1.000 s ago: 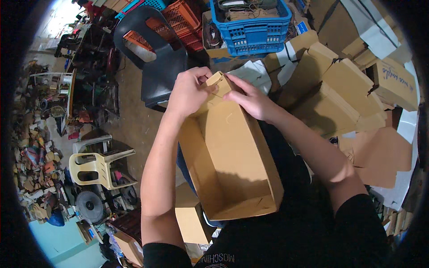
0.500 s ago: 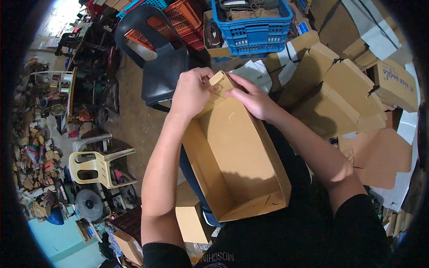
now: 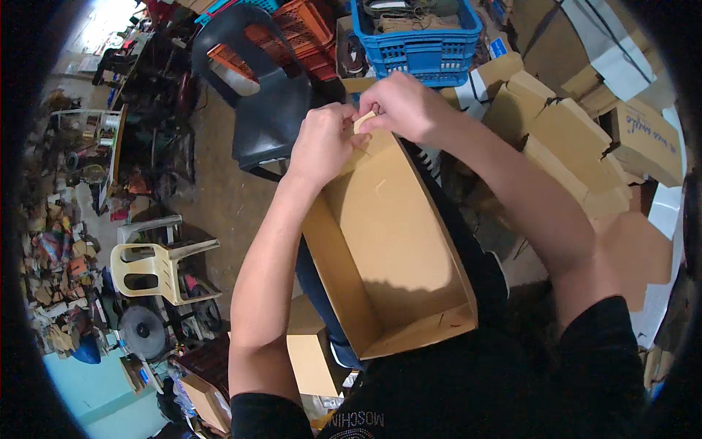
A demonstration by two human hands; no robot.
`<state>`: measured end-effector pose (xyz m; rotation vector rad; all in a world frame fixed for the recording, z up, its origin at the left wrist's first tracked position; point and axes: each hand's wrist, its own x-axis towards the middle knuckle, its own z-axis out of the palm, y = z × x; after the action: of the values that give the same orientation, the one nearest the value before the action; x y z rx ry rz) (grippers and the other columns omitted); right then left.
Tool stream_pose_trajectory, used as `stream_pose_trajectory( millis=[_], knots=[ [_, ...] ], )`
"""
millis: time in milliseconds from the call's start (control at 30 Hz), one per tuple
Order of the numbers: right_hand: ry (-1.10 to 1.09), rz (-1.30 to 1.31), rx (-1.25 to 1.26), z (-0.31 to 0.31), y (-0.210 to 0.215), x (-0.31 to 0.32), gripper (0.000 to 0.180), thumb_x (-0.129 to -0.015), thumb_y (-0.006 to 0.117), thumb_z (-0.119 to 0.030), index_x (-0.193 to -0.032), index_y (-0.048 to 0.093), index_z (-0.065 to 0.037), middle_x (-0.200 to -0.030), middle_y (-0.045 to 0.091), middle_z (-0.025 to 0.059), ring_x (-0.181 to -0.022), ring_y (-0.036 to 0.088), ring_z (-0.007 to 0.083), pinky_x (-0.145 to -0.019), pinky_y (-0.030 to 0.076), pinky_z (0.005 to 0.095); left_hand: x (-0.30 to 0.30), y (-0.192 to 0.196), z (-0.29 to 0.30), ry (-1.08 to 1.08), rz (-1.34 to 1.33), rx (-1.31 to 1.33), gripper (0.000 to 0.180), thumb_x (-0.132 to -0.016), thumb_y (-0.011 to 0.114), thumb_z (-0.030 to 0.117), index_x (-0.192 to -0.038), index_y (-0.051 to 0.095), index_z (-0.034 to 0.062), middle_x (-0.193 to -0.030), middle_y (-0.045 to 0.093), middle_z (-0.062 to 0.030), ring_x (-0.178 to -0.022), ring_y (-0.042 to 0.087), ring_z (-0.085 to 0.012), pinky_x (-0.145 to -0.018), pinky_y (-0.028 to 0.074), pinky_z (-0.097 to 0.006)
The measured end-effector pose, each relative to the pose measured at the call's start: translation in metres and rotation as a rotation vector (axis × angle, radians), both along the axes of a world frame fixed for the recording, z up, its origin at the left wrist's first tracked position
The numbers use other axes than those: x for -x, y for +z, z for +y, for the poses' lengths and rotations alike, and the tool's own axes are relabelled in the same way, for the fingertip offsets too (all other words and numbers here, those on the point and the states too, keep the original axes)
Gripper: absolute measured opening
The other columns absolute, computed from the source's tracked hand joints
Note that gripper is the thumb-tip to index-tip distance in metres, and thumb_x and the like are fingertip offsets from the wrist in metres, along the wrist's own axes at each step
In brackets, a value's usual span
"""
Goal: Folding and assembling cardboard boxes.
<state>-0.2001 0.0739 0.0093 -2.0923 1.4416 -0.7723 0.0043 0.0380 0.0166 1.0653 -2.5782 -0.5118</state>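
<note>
Bright daylight is glaring in at the upper left of the frame. Fisheye bending and dark vignetting are ringing the edges.

The person wears a black short-sleeved shirt — 2 sleeves ending above the elbows, forearms bare. Pale printed lettering runs across the chest. No gloves, rings or watch show on the left hand (image 3: 324, 143) or right hand (image 3: 404, 107).

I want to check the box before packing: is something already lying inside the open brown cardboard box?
No, the open brown cardboard box shows only its bare inner floor and walls, with nothing lying in it.
</note>
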Motion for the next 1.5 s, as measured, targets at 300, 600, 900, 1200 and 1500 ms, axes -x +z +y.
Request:
stream_pose_trajectory(
  millis=[300,600,900,1200,1500],
  knots=[
    [0.134,0.283,0.051,-0.006,0.009,0.002,0.028,-0.092,0.079,-0.03,-0.099,0.074,-0.004,-0.093,0.074,0.0158,-0.096,0.072,0.0377,-0.086,0.056,0.0463,-0.053,0.016,-0.012,-0.147,-0.058,-0.274,0.033,-0.081,0.084,0.011,-0.11,0.074,-0.0007,-0.095,0.074,-0.0232,-0.086,0.073,-0.0362,-0.078,0.057,-0.042],
    [0.164,0.375,0.285,-0.003,0.007,0.002,0.028,-0.093,0.076,-0.032,-0.1,0.072,-0.005,-0.093,0.074,0.0143,-0.097,0.072,0.0361,-0.086,0.055,0.0468,-0.094,0.021,-0.013,-0.191,-0.352,-0.035,0.03,-0.095,0.074,0.015,-0.121,0.071,-0.0011,-0.104,0.073,-0.0264,-0.096,0.071,-0.0449,-0.084,0.058,-0.047],
    [0.179,0.525,0.132,-0.014,0.015,-0.004,0.028,-0.095,0.075,-0.029,-0.098,0.07,-0.002,-0.09,0.073,0.0165,-0.092,0.072,0.0396,-0.081,0.057,0.0471,-0.096,0.0,-0.019,-0.131,-0.265,0.002,0.023,-0.095,0.07,0.011,-0.113,0.065,-0.0014,-0.101,0.072,-0.0254,-0.095,0.069,-0.0462,-0.081,0.054,-0.052],
    [0.228,0.598,0.246,-0.017,0.016,-0.019,0.028,-0.087,0.081,-0.026,-0.096,0.073,0.0,-0.091,0.075,0.0159,-0.093,0.074,0.0375,-0.083,0.06,0.0465,-0.087,0.011,-0.012,-0.091,-0.22,-0.089,0.023,-0.094,0.074,0.014,-0.111,0.067,-0.0014,-0.093,0.07,-0.0264,-0.089,0.068,-0.0467,-0.076,0.053,-0.05],
    [0.428,0.519,-0.003,-0.061,-0.008,-0.064,0.031,-0.085,0.082,-0.021,-0.109,0.077,-0.002,-0.101,0.077,0.0195,-0.1,0.074,0.0379,-0.086,0.058,0.0499,-0.083,-0.002,-0.028,-0.108,-0.063,-0.387,0.027,-0.096,0.075,0.014,-0.119,0.073,0.0005,-0.079,0.068,-0.0203,-0.065,0.06,-0.0271,-0.068,0.051,-0.042]
  ],
)
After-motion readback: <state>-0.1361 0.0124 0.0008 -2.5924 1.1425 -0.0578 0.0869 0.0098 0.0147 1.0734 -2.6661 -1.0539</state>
